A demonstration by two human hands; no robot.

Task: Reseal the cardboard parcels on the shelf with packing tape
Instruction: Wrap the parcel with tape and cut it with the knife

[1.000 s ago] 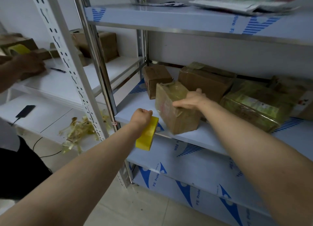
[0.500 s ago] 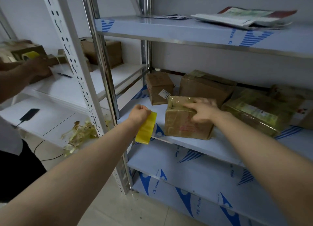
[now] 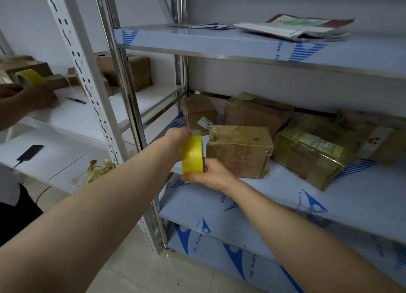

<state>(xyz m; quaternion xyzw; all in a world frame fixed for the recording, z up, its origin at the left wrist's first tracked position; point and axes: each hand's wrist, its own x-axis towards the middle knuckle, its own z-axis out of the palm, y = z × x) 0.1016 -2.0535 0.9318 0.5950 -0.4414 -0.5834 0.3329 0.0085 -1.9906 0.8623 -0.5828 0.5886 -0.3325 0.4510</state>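
- Head view, the hands: the left hand (image 3: pixel 176 142) is fisted on the far side of the yellow roll (image 3: pixel 193 155) and holds it on edge, its broad yellow band facing the person. The right hand (image 3: pixel 211 174) cups the roll's lower rim from beneath, fingers curled round it. I judge that one hand steadies the roll while the other hunts for the loose tape end. I can't make out the end itself.
- The parcel: the parcel (image 3: pixel 239 152) lies flat on the shelf (image 3: pixel 285 196) just beyond the right hand, and neither hand touches it. Its top carries wrinkled old tape, and no fresh strip shows on it. It sits within easy reach, so a drawn length could go straight across the top.
- Around them: three more boxes sit beyond and to the right of the hands. The small box (image 3: pixel 198 111) is just past the left hand, a larger box (image 3: pixel 257 114) is behind the parcel, and a film-wrapped one (image 3: pixel 307 154) is well to the right. Far to the left, another person's hand (image 3: pixel 37 97) works at a second roll (image 3: pixel 30 77).
- Against the earlier frames: a second ago the right hand had the parcel tipped up on end. Half a second ago that hand lay flat on the parcel's top after setting it down. Now it has left the parcel and joined the left hand on the roll, which has come up closer to the parcel's near corner.
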